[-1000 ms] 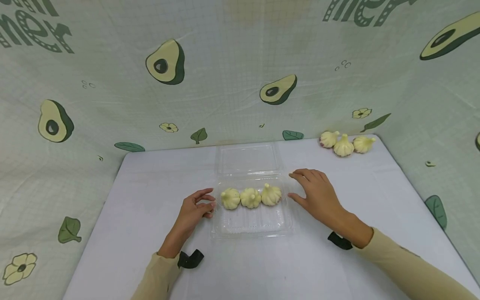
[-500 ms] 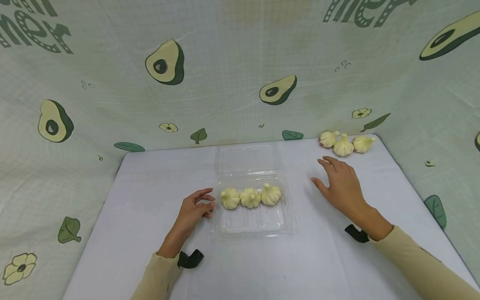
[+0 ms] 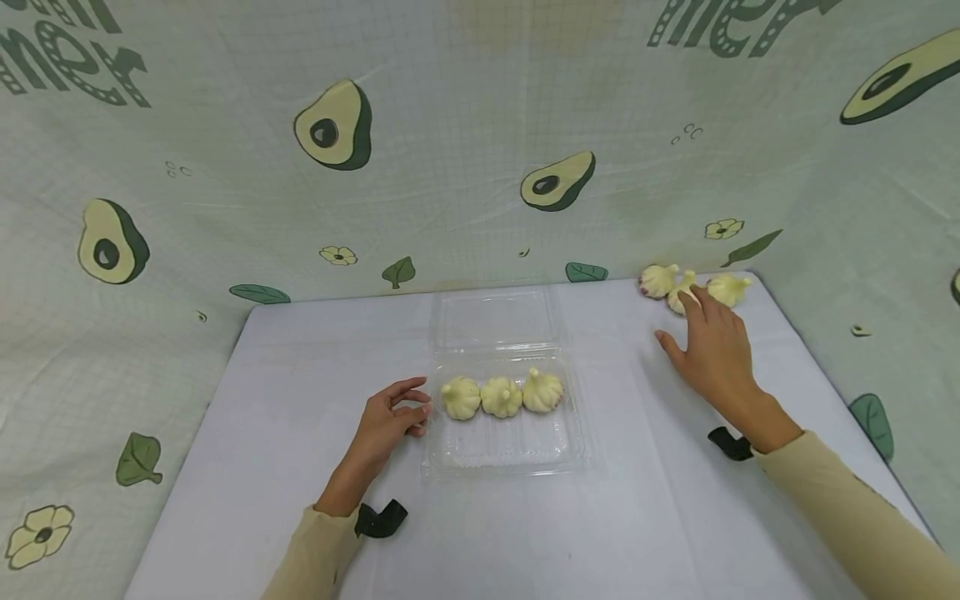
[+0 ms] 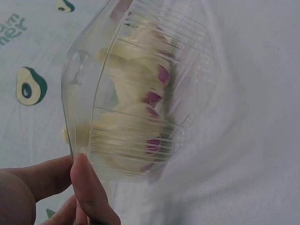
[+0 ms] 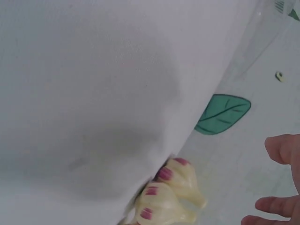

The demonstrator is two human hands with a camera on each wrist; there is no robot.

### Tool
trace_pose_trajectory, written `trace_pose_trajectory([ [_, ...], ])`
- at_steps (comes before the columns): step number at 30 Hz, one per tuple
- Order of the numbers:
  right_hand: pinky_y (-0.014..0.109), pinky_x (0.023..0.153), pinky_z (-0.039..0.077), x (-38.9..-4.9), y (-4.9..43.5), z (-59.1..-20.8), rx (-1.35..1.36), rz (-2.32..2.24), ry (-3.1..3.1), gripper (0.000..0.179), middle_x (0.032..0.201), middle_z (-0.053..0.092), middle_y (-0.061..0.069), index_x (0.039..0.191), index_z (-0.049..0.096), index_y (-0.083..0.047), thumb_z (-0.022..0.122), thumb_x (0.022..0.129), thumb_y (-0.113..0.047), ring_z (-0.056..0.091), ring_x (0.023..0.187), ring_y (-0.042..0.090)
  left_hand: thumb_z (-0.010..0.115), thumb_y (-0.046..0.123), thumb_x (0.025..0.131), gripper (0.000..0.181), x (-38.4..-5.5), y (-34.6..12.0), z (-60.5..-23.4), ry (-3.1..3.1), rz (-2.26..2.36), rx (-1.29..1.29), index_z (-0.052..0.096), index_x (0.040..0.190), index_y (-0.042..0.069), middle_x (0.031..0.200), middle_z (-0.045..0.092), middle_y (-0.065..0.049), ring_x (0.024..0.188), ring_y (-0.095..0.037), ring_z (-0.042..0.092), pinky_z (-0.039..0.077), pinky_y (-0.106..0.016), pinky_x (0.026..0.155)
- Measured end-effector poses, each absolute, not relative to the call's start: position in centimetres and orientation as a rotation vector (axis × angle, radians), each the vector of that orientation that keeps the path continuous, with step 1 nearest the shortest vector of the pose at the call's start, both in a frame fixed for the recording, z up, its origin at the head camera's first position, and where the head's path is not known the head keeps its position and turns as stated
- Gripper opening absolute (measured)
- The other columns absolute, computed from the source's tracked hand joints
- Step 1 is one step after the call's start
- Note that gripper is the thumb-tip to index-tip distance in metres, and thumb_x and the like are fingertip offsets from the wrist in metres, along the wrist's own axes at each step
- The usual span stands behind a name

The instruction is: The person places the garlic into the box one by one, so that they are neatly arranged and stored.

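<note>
As garlic (image 3: 674, 302) at two o'clock seems light and firm, its sides suit holding; right hand (image 3: 714, 343) gapes; left hand (image 3: 392, 417) pinches box (image 3: 502, 454).

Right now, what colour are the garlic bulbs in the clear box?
Garlic bulbs: pale yellow with purple patches; best seen in the left wrist view.

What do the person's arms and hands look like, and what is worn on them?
The left sleeve and right sleeve are beige and long. The left hand and right hand wear no gloves. A black piece shows at each wrist.
</note>
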State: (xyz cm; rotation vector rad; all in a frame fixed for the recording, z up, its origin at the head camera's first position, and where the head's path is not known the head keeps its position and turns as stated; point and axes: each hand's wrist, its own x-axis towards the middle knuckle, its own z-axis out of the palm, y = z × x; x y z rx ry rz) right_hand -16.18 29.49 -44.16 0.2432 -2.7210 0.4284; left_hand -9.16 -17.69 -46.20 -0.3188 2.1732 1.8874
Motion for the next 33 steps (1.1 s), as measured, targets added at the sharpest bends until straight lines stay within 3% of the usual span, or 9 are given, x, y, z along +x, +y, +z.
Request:
trace_pose_trajectory([
  [17, 0.077, 0.108, 0.034, -19.5, 31.6, -45.2, 0.099, 0.37, -2.789, 0.079, 0.152, 0.035, 0.045, 0.15, 0.034, 0.022, 0.075, 0.097, -0.021, 0.039, 0.133, 0.064, 0.07, -0.004, 0.098, 0.051, -9.2, -17.7, -46.4, 2.177, 1.895, -0.31, 0.058, 0.148, 0.002, 0.118, 0.065, -0.015, 0.078, -0.013, 0.067, 0.059, -0.022, 0.063],
  [33, 0.076, 0.112, 0.03, -22.0, 32.7, -46.2, -0.016, 0.401, -2.88, 0.079, 0.151, 0.035, 0.045, 0.151, 0.03, 0.022, 0.071, 0.1, -0.022, 0.036, 0.136, 0.064, 0.07, -0.004, 0.098, 0.051, -9.2, -17.8, -46.3, 2.165, 1.903, -0.308, 0.058, 0.148, 0.002, 0.117, 0.064, -0.015, 0.079, -0.013, 0.067, 0.059, -0.022, 0.064],
])
